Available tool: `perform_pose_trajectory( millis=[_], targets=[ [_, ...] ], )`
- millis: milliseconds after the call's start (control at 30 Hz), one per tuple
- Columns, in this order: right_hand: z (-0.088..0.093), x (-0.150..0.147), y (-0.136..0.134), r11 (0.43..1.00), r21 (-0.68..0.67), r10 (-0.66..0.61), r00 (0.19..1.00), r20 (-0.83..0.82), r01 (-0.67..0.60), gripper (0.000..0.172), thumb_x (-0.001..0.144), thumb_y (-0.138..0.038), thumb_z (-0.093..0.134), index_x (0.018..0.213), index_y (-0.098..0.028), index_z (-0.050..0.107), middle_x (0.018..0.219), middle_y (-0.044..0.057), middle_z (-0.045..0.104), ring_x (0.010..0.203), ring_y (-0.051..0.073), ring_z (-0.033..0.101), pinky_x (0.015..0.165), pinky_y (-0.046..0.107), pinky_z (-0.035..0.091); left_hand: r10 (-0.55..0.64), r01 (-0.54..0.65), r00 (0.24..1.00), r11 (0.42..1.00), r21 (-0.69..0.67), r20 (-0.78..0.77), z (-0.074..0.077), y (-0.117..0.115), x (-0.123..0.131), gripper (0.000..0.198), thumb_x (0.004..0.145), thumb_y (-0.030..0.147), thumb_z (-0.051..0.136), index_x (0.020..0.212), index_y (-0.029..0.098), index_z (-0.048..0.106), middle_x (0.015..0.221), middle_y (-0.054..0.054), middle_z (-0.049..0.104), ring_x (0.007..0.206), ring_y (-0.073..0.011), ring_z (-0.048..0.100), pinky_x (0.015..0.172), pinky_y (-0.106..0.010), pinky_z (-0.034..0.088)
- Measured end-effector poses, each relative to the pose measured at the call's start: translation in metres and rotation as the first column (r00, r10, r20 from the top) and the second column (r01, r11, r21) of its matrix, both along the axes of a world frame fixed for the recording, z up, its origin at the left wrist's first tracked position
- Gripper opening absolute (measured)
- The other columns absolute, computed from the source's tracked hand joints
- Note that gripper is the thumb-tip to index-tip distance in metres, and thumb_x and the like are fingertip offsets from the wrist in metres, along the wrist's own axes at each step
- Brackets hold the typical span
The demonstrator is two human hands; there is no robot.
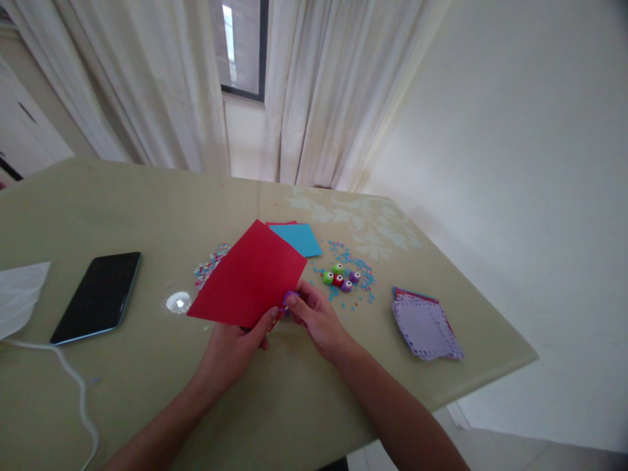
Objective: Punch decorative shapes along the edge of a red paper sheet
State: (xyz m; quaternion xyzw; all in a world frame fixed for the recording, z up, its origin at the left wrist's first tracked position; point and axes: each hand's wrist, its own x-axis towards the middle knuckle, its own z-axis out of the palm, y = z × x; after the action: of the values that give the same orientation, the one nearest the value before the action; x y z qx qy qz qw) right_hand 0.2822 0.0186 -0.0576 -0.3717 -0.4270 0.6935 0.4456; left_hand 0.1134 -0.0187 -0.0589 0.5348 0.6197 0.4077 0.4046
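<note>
A sheet of red paper (252, 278) is held tilted above the table. My left hand (233, 350) pinches its lower edge, thumb on top and fingers beneath. At the sheet's near right corner, my right hand (316, 317) is closed around a small purple paper punch (290, 297). Some red and purple bits show between the two hands, too small to make out. Several little green, red and purple punches with eye-like dots (338, 280) stand together to the right of the paper. Blue confetti (363, 268) lies around them.
Blue paper (301, 240) lies behind the red sheet. Mixed confetti (209, 265) and a shiny clear round object (178, 302) are to the left. Farther left are a black tablet (101, 294), a white cable (81, 392) and white paper (22, 294). Punched sheets (426, 327) are stacked at right.
</note>
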Motion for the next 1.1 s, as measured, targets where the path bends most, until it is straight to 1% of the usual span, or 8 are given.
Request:
perform_pose_trajectory(
  millis=[167,333,500,567,633,767,1000,1100],
  targets=[
    [-0.001,-0.004,-0.003,0.997,0.002,-0.081,0.997,-0.013,0.081,0.043,0.069,-0.049,0.093,0.101,-0.025,0.076,0.097,0.001,0.076,0.090,0.022,0.068,0.088,0.035,0.056,0.023,-0.024,0.999,0.999,-0.035,-0.022,-0.001,-0.001,0.000,0.051,0.080,0.065,0.065,0.050,0.025,0.062,0.049,-0.002,0.065,0.050,-0.0212,0.064,0.054,-0.031,0.049],
    [0.001,-0.001,-0.002,0.997,0.042,-0.059,0.998,0.031,0.058,0.049,0.067,-0.044,0.095,0.106,-0.024,0.073,0.101,0.003,0.076,0.090,0.020,0.068,0.087,0.034,0.056,0.059,-0.059,0.998,0.998,0.008,-0.005,0.002,0.000,-0.004,0.052,0.080,0.066,0.066,0.049,0.025,0.062,0.050,-0.002,0.064,0.051,-0.0201,0.063,0.057,-0.031,0.050],
    [0.009,0.031,0.014,0.942,0.298,-0.225,0.949,0.220,0.154,0.036,0.079,-0.042,0.086,0.107,-0.024,0.070,0.098,0.004,0.073,0.089,0.020,0.066,0.083,0.034,0.055,0.117,-0.117,0.993,0.993,0.014,0.005,0.009,0.003,-0.006,0.056,0.081,0.066,0.065,0.043,0.026,0.057,0.049,-0.002,0.062,0.051,-0.0195,0.061,0.056,-0.030,0.049],
    [0.015,0.051,0.022,0.885,0.456,-0.308,0.857,0.413,0.099,0.030,0.088,-0.038,0.076,0.114,-0.023,0.073,0.100,0.006,0.072,0.087,0.020,0.064,0.082,0.035,0.054,0.127,-0.127,0.991,0.992,0.004,0.046,0.011,0.003,-0.005,0.057,0.081,0.067,0.065,0.043,0.026,0.056,0.050,-0.002,0.063,0.051,-0.0196,0.061,0.054,-0.030,0.050],
    [0.020,0.069,0.028,0.809,0.587,-0.438,0.671,0.598,0.005,0.026,0.088,-0.029,0.071,0.113,-0.022,0.075,0.102,0.007,0.069,0.083,0.020,0.062,0.080,0.035,0.053,0.129,-0.130,0.988,0.992,-0.003,0.082,0.012,0.003,-0.004,0.059,0.081,0.070,0.064,0.043,0.026,0.056,0.050,-0.003,0.062,0.050,-0.0194,0.061,0.053,-0.030,0.050],
    [0.020,0.087,0.032,0.803,0.531,-0.418,0.381,0.825,-0.269,0.022,0.083,-0.014,0.068,0.105,-0.018,0.072,0.097,0.006,0.069,0.083,0.020,0.062,0.082,0.034,0.049,0.123,-0.124,0.989,0.992,0.015,0.087,0.011,0.003,-0.005,0.060,0.082,0.070,0.064,0.043,0.025,0.055,0.045,-0.002,0.058,0.045,-0.0179,0.057,0.051,-0.029,0.048],
    [0.011,0.082,0.029,0.826,0.394,-0.395,0.086,0.915,-0.403,0.009,0.095,-0.017,0.063,0.101,-0.020,0.069,0.103,0.008,0.068,0.095,0.023,0.065,0.084,0.033,0.046,0.144,-0.145,0.985,0.989,0.008,0.096,-0.001,0.008,-0.009,0.058,0.084,0.068,0.066,0.046,0.025,0.056,0.044,0.000,0.057,0.045,-0.0175,0.056,0.050,-0.030,0.046],
    [0.015,0.074,0.025,0.819,0.442,-0.441,0.091,0.893,-0.366,0.008,0.100,-0.025,0.064,0.102,-0.020,0.069,0.108,0.010,0.068,0.101,0.026,0.065,0.085,0.034,0.047,0.163,-0.164,0.977,0.986,-0.001,0.140,-0.004,0.008,-0.009,0.062,0.087,0.069,0.064,0.044,0.025,0.055,0.046,-0.001,0.058,0.049,-0.0174,0.057,0.054,-0.029,0.048]
  ],
)
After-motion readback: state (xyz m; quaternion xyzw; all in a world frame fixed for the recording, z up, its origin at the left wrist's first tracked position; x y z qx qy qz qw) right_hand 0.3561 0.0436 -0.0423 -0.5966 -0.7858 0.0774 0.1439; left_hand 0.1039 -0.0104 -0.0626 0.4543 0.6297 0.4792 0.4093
